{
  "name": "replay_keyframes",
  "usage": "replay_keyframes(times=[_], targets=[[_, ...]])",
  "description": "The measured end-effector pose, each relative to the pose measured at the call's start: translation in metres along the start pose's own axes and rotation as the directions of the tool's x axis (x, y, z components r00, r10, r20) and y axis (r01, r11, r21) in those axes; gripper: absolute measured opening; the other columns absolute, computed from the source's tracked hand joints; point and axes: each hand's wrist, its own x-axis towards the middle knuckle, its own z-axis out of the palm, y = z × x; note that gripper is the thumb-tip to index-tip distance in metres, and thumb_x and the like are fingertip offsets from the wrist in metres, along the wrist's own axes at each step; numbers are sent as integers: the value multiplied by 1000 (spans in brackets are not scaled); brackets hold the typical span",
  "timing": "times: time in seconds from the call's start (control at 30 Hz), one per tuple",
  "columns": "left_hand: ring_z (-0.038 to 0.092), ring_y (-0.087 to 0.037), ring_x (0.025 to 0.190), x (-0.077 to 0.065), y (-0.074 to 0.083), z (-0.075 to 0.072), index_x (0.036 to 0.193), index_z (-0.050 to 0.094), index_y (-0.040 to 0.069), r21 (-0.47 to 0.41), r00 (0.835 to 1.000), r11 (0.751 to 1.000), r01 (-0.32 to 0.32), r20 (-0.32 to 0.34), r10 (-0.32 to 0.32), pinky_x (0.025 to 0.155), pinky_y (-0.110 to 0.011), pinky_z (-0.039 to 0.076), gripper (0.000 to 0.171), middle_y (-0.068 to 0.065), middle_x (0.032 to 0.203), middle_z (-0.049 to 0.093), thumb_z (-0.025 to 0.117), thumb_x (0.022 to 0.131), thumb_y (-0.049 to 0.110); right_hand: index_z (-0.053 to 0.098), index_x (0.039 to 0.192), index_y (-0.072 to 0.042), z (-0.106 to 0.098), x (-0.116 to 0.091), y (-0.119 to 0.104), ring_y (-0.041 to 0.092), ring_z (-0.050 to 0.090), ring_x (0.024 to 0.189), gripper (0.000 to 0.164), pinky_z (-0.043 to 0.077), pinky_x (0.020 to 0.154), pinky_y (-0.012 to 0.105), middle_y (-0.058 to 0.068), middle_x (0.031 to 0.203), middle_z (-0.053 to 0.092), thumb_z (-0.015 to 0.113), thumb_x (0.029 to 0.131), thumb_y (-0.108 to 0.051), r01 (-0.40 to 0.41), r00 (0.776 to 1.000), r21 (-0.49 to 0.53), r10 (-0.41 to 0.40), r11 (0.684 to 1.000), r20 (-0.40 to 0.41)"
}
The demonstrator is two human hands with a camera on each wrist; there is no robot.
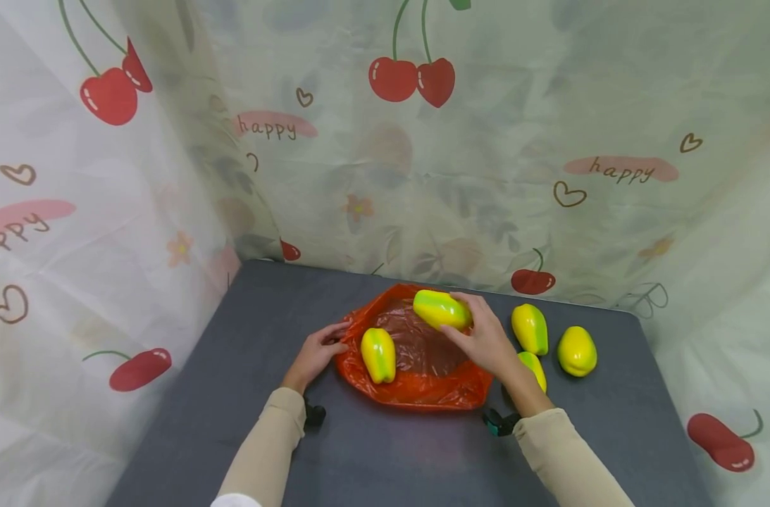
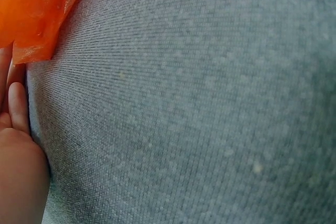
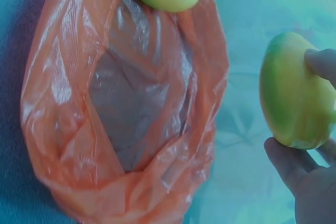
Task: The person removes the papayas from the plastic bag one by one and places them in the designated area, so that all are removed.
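An orange-red plastic bag (image 1: pixel 416 387) lies with its mouth spread wide on the dark table. At its left rim, my left hand (image 1: pixel 315 355) pinches the edge; in the left wrist view the bag's orange edge (image 2: pixel 39 19) meets the fingers. My right hand (image 1: pixel 486 336) grips a smooth yellow-green fruit (image 1: pixel 440 310), mango-like in shape, over the far part of the bag's mouth. Thumb and fingers are on opposite sides of this held fruit (image 3: pixel 291 93) in the right wrist view. Another yellow-green fruit (image 1: pixel 378 355) is at the left inside of the bag.
Right of the bag are more yellow-green fruits: one upright-looking (image 1: pixel 530 329), one rounder (image 1: pixel 577 351), and one (image 1: pixel 533 370) partly hidden by my right forearm. A cherry-printed curtain (image 1: pixel 461 176) hangs behind and beside the grey table (image 1: pixel 283 296).
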Motion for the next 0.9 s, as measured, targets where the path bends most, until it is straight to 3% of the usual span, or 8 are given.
replay_keyframes(times=[0.37,0.53,0.7,0.8,0.9], targets=[[58,-26,131,0,0,0,139,63,31,10,1000,1000,-15,1,15,118,-50,43,47,-4,135,67,71,94,20,43,150,-16,-23,-17,13,28,52,121,68,52,102,52,13,144,49,74,93,-37,-66,998,10,66,998,-6],[58,-26,131,0,-1,0,138,64,31,8,1000,1000,-9,-2,9,118,-50,42,46,-4,134,67,70,94,20,42,151,-15,-31,-27,20,28,51,120,69,53,97,52,14,145,48,73,94,-36,-60,998,-14,60,998,-11],[58,-26,131,1,-2,2,138,64,32,0,1000,1000,-8,6,8,118,-50,43,46,-3,134,67,71,93,21,41,152,-11,-39,-38,29,29,48,122,70,49,100,53,15,143,49,73,94,-31,-48,998,-42,46,998,-45],[58,-26,130,1,-3,2,138,64,32,2,1000,1000,-4,8,4,118,-50,42,47,-3,134,67,70,94,22,43,152,-11,-44,-44,34,28,48,119,69,49,94,48,15,140,49,74,94,-28,-35,997,-70,30,997,-73],[58,-26,131,1,-2,0,139,64,32,-1,1000,1000,-2,5,2,118,-51,42,47,-4,135,67,70,94,21,45,151,-14,-48,-50,38,26,49,118,69,50,91,35,15,140,50,77,92,-26,-29,994,-102,17,994,-109]])
